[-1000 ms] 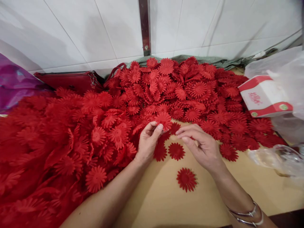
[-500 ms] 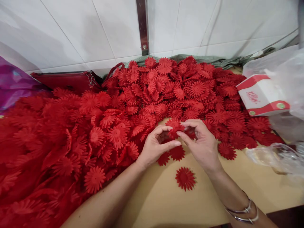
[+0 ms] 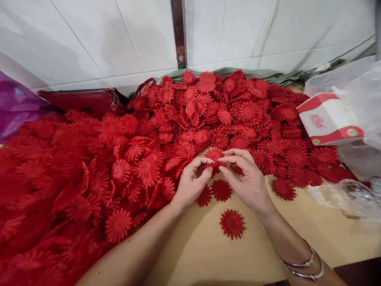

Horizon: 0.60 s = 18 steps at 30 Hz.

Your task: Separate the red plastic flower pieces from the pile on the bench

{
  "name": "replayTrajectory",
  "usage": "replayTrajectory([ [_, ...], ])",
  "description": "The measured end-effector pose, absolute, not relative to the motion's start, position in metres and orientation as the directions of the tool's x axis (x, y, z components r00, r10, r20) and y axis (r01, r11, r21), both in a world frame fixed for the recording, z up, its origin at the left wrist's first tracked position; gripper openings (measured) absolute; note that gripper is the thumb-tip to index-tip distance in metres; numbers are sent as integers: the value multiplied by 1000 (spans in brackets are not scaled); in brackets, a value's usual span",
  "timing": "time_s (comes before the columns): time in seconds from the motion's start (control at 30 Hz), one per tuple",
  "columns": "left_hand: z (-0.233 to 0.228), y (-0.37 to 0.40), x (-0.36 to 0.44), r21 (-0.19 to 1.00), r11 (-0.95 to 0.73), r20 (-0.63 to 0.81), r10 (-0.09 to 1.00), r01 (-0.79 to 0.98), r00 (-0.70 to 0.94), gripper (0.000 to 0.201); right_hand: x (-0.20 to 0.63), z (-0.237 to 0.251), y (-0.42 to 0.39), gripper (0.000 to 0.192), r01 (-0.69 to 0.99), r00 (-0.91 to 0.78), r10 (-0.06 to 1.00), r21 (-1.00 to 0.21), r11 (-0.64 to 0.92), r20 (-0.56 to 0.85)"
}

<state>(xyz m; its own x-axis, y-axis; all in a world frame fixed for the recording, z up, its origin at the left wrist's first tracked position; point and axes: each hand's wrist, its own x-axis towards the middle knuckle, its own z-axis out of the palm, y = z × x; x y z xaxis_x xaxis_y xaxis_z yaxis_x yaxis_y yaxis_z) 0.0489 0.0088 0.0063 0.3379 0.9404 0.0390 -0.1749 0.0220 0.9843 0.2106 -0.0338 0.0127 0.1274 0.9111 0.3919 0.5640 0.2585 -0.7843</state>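
Between my two hands is a red flower cutout, seen nearly edge-on. My left hand pinches its left side between thumb and fingers. On the right side, my right hand grips it with thumb and fingertips. Just behind it shows another red flower, face up; whether it is held too, I cannot tell. Below my hands, a dark red flower lies flat beside another one. Nearer to me, a single dark red flower rests on the tan table.
A large heap of red flowers covers the left and back of the table. Behind it are a red bag and a tiled wall. At right stand a red-and-white box, plastic bags and clear plastic.
The held flower has tilted from facing up to nearly edge-on. My left thumb has moved up against it, and my right fingers have shifted slightly left.
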Motion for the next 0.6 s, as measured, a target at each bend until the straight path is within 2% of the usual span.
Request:
replayTrajectory([
  [0.13,3,9,52,979,26,40,946,-200,322,23,211,12,-33,16,568,142,898,-777,270,416],
  [0.4,2,9,51,964,107,-28,951,-242,308,38,210,13,-35,35,587,149,871,-751,304,469],
  [0.6,6,10,50,958,133,-49,950,-256,308,36,207,15,-36,10,572,69,884,-744,345,463],
])
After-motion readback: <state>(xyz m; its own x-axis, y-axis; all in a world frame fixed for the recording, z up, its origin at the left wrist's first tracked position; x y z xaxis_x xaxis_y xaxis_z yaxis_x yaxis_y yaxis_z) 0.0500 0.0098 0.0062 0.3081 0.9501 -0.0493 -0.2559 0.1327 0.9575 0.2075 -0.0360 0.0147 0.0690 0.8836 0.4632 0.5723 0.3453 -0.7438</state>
